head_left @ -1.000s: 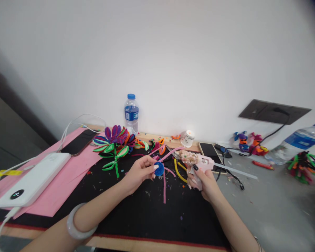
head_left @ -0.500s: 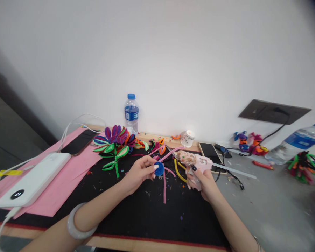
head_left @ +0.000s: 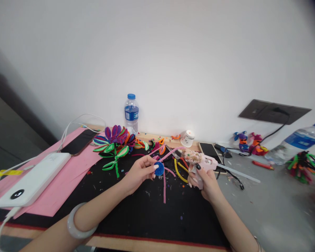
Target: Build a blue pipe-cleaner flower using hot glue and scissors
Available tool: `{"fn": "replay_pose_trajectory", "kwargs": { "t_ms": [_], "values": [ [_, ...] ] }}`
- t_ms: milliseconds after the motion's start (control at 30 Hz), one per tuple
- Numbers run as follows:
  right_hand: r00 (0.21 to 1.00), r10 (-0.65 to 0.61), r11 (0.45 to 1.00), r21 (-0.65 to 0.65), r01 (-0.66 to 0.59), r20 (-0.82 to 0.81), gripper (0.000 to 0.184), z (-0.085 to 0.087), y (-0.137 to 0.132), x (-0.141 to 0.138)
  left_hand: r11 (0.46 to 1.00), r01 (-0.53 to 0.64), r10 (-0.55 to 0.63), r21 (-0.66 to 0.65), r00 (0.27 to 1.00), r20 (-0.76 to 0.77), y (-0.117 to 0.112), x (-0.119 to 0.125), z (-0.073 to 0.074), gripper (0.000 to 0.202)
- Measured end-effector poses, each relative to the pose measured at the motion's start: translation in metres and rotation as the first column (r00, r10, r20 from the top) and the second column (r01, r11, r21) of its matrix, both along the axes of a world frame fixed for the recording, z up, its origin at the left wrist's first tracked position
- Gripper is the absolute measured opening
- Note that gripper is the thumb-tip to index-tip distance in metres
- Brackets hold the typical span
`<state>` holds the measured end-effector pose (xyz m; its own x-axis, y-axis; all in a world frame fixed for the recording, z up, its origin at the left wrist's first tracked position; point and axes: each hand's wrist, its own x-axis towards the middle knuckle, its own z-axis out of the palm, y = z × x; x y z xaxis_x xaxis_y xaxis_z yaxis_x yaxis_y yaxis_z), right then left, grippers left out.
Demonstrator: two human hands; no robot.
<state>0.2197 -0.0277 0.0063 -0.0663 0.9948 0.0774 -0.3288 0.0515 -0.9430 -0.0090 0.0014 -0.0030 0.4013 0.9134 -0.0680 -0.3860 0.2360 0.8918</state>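
Observation:
Between thumb and fingers, my left hand pinches a small round blue disc. Its exact kind is hard to make out. Pink pipe cleaners lie around and behind the disc; whether they are joined to it I cannot tell. My right hand grips a pale pink glue gun by its handle, nozzle pointing left. A long translucent glue stick sticks out of its back end. Yellow pipe cleaners lie just left of the right hand, and pliers or scissors lie partly hidden behind the gun.
Pipe-cleaner flowers lie at left on the black mat. A water bottle and a paper cup stand near the wall. A white power bank rests on pink paper. Phones, cables and small figures lie around.
My right hand has moved slightly to the right with the glue gun, away from the blue disc. The left hand and the disc have stayed in place.

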Motion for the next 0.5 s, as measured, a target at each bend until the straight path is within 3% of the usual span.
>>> {"fn": "replay_pose_trajectory", "kwargs": {
  "t_ms": [500],
  "values": [
    [1.000, -0.005, 1.000, 0.018, 0.006, -0.014, 0.024, -0.0010, -0.0001, 0.0024, 1.000, 0.010, -0.010, 0.008, 1.000, 0.002, 0.0008, -0.0003, -0.0021, 0.019]
  ]
}}
